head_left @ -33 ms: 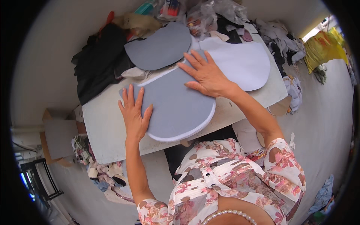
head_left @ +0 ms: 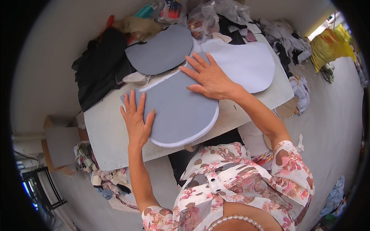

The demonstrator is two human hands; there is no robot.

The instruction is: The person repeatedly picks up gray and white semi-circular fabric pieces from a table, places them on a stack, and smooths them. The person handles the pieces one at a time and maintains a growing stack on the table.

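- Clock centred on the grey panel [head_left: 181, 111], 6 toward the wearer; the panel lies near the front edge of the table [head_left: 106, 134].
- At 6 round to 3: a white layer [head_left: 173, 144] shows beneath the grey one as a curved rim. White also shows along part of the far edge; cannot tell if it is the same piece.
- At 8 to 9: left hand [head_left: 137, 126] flat, fingers released and spread, palm down over the panel's side edge, grasping nothing.
- At 2: right hand [head_left: 212, 81] likewise flat, digits fanned across the panel's upper corner, clasping nothing.
- Done, by my reading: grey is laid over white, roughly matched in outline. Whether the layers are fixed together, cannot tell.
- Left, by my reading: the covering looks incomplete at the near curve, where the white rim is exposed.
- Between 11 and 12, farther off: second grey panel [head_left: 160, 50], similar curved shape, apart from the hands.
- At 2, beyond the right hand: white panel [head_left: 248, 67], flat. Neither outlying panel looks worked into the stack.
- At 10: black cloth [head_left: 100, 67], heaped.
- Between 12 and 1, farthest: clear plastic bags [head_left: 204, 23].
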